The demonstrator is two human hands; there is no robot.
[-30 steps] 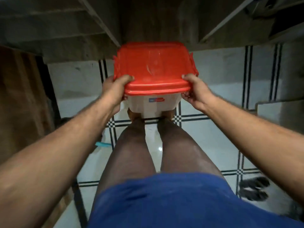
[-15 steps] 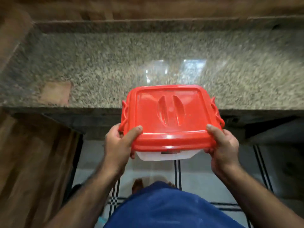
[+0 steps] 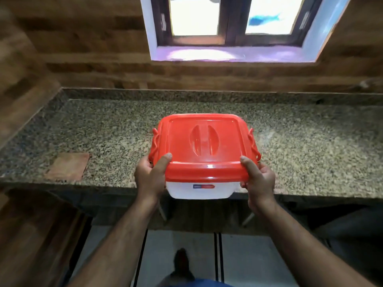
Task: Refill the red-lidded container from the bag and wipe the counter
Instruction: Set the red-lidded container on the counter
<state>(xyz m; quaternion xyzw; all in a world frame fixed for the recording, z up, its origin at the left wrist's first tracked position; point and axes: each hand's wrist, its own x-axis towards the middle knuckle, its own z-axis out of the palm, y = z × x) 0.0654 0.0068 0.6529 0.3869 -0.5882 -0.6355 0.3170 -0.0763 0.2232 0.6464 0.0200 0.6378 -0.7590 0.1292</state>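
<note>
A square white container (image 3: 200, 190) with a red clip-on lid (image 3: 204, 146) hangs in the air over the front edge of the speckled granite counter (image 3: 99, 129). My left hand (image 3: 150, 176) grips its left near corner, thumb on the lid. My right hand (image 3: 258, 179) grips the right near corner the same way. The lid is closed, with side clips down. No bag or cloth is in view.
A brown square patch (image 3: 67, 165) lies on the counter at the left. Wood-look walls rise behind and to the left, with a window (image 3: 228, 23) above. Below the counter edge is tiled floor (image 3: 186, 245) and a dark open space.
The container has risen from low near the floor to counter height and moved forward over the counter's edge. My view has tilted up, bringing the window into sight.
</note>
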